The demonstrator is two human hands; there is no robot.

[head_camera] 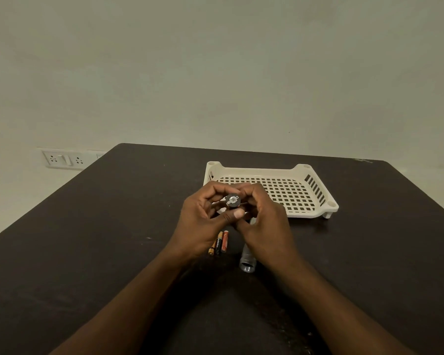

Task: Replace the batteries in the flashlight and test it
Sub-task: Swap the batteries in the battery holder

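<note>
Two hands, left hand (203, 221) and right hand (264, 226), are being curled around a small battery holder (232, 201), fingers gripping it above three batteries (219, 242) and the flashlight body (248, 260) on the desk (113, 226).

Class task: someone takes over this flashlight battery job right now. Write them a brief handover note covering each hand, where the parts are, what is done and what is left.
Left hand and right hand: both grip the small battery holder above the table.
Flashlight body: silver tube lying open-ended on the table under the right wrist.
Batteries: three lie loose, side by side, left of the tube.
White tray: behind the hands.
Done: flashlight opened, holder out.
Left: fit batteries, reassemble, test.
</note>
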